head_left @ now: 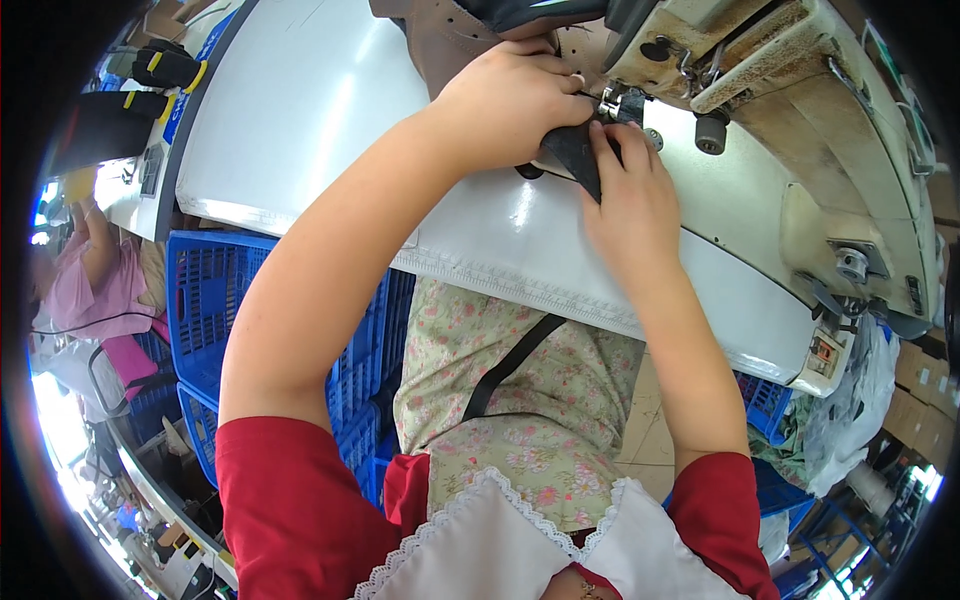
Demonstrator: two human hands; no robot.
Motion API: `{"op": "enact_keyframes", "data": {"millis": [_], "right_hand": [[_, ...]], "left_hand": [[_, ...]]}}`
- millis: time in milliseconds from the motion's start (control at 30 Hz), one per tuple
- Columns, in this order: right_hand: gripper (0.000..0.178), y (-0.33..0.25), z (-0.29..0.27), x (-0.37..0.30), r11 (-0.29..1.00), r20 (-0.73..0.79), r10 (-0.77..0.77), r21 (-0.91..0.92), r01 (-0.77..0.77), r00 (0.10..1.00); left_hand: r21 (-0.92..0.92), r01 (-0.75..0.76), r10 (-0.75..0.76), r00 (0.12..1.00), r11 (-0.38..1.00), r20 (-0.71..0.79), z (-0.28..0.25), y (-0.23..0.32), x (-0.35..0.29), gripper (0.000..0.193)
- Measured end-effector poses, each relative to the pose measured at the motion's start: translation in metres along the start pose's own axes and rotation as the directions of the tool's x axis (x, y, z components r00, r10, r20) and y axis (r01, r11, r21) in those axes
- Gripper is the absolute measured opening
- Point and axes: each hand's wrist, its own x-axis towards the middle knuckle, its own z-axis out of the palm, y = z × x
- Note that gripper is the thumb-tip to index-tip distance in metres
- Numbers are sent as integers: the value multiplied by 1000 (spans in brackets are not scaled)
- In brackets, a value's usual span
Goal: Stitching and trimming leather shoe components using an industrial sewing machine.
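Observation:
Beside the presser foot (612, 103) of a sewing machine (790, 110), my left hand (515, 105) is closed on a brown leather piece (440, 50) with small punched holes, its fingers curled. A ring shows on one finger. Just right of it, my right hand (637, 200) holds the edge of a dark, pointed flap of material (575, 158) with thumb and fingers close to the foot. Both hands sit on the white machine table. The needle point is hidden, and I cannot tell whether the flap joins the brown piece.
The white table (300, 110) has a ruler strip along its near edge. Blue plastic crates (210, 300) stand below on the left. Thread cones (165, 65) are at the far left, near a person in pink (110, 285). Cartons (920, 390) and plastic bags (855, 400) lie at right.

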Motion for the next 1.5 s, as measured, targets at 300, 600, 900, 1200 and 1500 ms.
{"op": "enact_keyframes", "data": {"millis": [300,600,900,1200,1500], "right_hand": [[60,-7,3,2,999,-40,14,40,-12,999],[57,-15,4,1,997,-78,14,72,-9,997],[55,-13,7,0,998,-123,7,57,0,992],[55,-13,6,-2,997,-107,21,71,-13,994],[54,-14,6,-1,996,-118,25,91,-14,993]], "left_hand": [[-21,-22,22,999,1000,28,-4,-8,0,43],[-26,-82,80,995,996,-52,2,-19,1,33],[-39,-73,72,997,997,-20,-2,-18,6,33],[-64,-63,61,998,996,-27,-2,-16,5,32],[-82,-51,51,999,995,0,-4,-18,6,32]]}}
